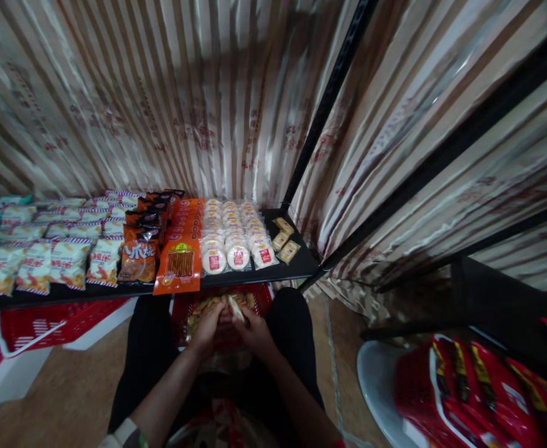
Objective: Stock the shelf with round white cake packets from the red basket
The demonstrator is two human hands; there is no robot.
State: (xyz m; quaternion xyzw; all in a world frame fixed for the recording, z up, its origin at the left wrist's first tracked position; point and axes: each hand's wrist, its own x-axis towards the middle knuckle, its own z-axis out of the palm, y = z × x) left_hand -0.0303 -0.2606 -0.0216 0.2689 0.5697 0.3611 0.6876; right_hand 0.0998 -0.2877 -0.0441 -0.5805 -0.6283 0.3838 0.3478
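Note:
My right hand (257,333) is closed on a small pale packet (236,309), its tip pointing up between thumb and fingers. Beside it my left hand (208,325) has its fingers curled inward, almost touching the right; what they hold, if anything, is hidden. Both hands are over a red basket (267,294) between the knees, with many small yellowish wrapped packets (201,305) inside. On the black shelf (301,264) above it, several similar small packets (289,251) lie loosely at the right end.
Left of these are rows of round white-wrapped packs (238,256), an orange stick-snack bag (178,264), dark orange-brown bags (137,258) and white snack bags (70,264). Black rack posts (329,102) stand before striped curtains. Another red basket (40,326) sits left; red bags (501,379) fill one at right.

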